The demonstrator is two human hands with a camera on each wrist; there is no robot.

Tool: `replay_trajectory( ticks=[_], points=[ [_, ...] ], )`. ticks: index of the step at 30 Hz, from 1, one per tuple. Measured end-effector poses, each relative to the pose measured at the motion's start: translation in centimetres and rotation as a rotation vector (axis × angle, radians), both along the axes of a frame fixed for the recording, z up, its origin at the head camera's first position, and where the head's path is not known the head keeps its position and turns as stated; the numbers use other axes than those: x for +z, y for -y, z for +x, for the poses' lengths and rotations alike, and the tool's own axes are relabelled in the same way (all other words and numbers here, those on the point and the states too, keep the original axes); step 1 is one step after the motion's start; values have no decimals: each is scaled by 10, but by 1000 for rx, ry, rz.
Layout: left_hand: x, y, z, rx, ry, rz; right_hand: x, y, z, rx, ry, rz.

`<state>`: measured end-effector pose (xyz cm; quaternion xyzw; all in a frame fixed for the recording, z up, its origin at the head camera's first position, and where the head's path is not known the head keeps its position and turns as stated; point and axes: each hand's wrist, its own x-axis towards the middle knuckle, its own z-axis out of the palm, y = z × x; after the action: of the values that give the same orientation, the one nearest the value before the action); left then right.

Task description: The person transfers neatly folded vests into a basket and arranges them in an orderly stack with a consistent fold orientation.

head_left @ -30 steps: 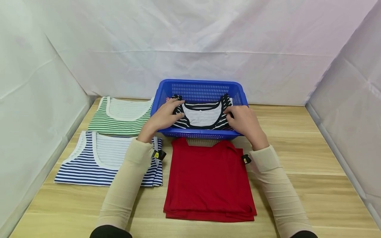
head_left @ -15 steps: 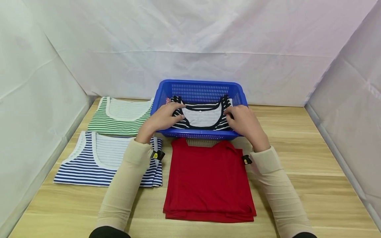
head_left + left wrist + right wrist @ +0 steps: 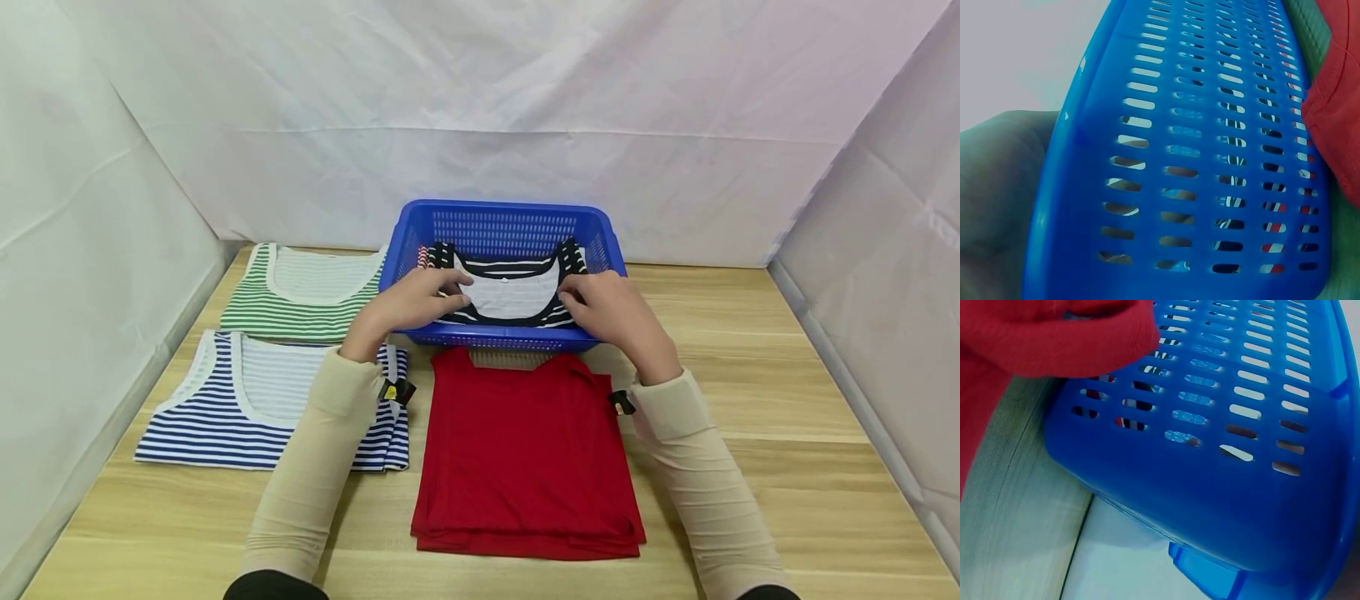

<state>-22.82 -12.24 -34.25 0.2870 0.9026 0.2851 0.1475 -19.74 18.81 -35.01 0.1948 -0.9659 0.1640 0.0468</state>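
A folded black-and-white striped tank top [image 3: 510, 298] lies in the blue plastic basket [image 3: 502, 336], its white inside showing at the neckline. My left hand [image 3: 416, 298] reaches over the basket's left side, its thumb and fingers apart at the left edge of the neckline. Over the right side, my right hand [image 3: 611, 308] has its fingertips at the neckline's right edge, with fingers loosely bent. In the left wrist view, part of the left hand [image 3: 1000, 187] shows behind the basket wall. Whether the fingertips press the cloth is hard to see.
A folded red tank top [image 3: 528, 454] lies just in front of the basket. To the left are a green-striped tank top [image 3: 300, 317] and a blue-striped one [image 3: 217, 442], partly under the left forearm. White sheeting [image 3: 495, 100] surrounds the wooden table [image 3: 772, 400].
Both hands have shifted slightly inward and toward me along the striped tank top's sides. Its left shoulder strap is more exposed. The basket and other tank tops stay put.
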Motion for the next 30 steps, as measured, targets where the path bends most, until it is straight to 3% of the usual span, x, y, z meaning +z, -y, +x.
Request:
replay_trajectory(
  ticks=[4,8,19,30],
  points=[
    [-2,1,1,-48,23,-80,0,1,1,42,129,40],
    [-2,0,3,-59,30,-135,-1,2,1,56,190,51],
    [-3,-3,1,-62,32,-108,-3,1,2,17,181,41],
    [-3,-6,2,-33,-45,-44,-1,3,4,39,144,-4]
  ],
)
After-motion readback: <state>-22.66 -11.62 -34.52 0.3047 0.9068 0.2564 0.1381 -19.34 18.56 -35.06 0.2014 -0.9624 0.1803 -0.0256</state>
